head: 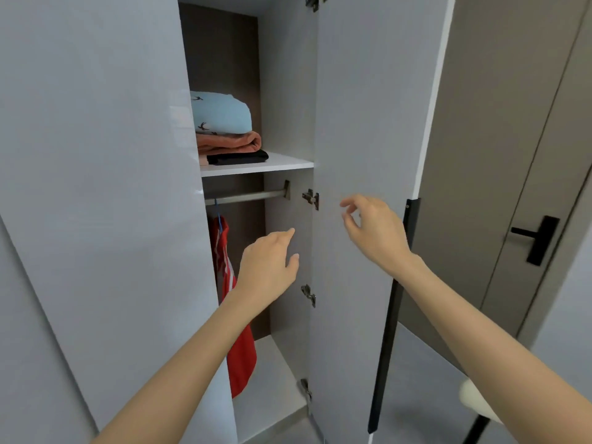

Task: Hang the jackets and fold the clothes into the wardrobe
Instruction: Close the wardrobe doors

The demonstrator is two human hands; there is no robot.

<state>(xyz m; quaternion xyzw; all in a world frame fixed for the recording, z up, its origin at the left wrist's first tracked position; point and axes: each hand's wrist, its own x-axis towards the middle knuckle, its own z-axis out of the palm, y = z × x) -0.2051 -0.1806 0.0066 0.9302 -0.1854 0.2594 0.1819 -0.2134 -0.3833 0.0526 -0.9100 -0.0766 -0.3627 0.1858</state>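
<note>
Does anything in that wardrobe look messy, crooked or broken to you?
Nothing stands out. The folded clothes sit in a tidy stack on the shelf, and the red jacket hangs from the rail on its hanger.

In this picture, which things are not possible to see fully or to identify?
1. Red jacket with white stripes: head view; the grey left wardrobe door hides its left side, and the left forearm crosses its middle.
2. Folded light blue printed cloth on the white shelf: left part behind the same door.
3. Pale rounded object, lower right: mostly behind the right forearm; unidentifiable.
</note>
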